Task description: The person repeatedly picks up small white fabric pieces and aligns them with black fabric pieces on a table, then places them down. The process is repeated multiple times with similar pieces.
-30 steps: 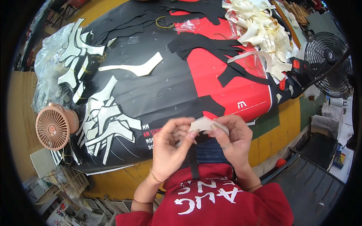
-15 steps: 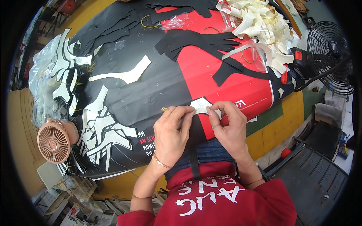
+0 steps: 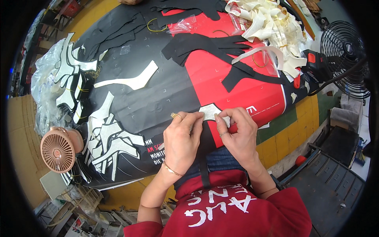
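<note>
Near the table's front edge, both hands hold a small white cut piece (image 3: pixel 209 111) with a black backing edge. My left hand (image 3: pixel 179 138) pinches its left side between thumb and fingertips. On its right side, my right hand (image 3: pixel 239 136) has thumb and index finger closed on the white surface. Part of the piece is hidden under the fingers. To the left lies a heap of similar white, black-edged pieces (image 3: pixel 112 138). A single cream curved piece (image 3: pixel 136 81) rests flat beyond my hands.
Black cut strips (image 3: pixel 209 43) lie across the red part of the table cover (image 3: pixel 158 106). Cream scraps (image 3: pixel 272 23) pile up at the far right beside a black fan (image 3: pixel 341 55). A small pink fan (image 3: pixel 59 152) stands at left, near banded bundles (image 3: pixel 73 85) and clear plastic (image 3: pixel 45 87).
My right thumb and fingers have shifted slightly left over the white piece. My left hand keeps its pinch in nearly the same place.
</note>
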A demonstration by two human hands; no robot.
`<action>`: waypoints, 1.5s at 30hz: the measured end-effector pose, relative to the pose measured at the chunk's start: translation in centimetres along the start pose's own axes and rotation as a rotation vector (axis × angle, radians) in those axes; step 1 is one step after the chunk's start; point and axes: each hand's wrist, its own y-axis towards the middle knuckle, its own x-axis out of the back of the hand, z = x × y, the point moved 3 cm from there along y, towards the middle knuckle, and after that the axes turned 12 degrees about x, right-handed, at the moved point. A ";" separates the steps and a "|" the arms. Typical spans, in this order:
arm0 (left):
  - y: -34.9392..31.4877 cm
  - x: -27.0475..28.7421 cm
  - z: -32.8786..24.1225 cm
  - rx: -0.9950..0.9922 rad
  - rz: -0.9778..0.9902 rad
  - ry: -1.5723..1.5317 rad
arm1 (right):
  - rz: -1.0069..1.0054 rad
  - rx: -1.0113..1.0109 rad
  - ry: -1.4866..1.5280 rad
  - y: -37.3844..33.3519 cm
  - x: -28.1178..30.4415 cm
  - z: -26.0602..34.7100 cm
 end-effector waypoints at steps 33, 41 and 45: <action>-3.6 5.5 4.5 0.344 -0.196 -0.298 | 0.378 0.453 -0.347 -2.9 -2.5 0.3; -3.9 5.1 4.5 0.305 -0.269 -0.234 | 0.378 0.423 -0.372 -3.0 -2.6 0.4; -4.0 4.8 4.4 0.285 -0.296 -0.222 | 0.378 0.418 -0.370 -3.0 -2.6 0.4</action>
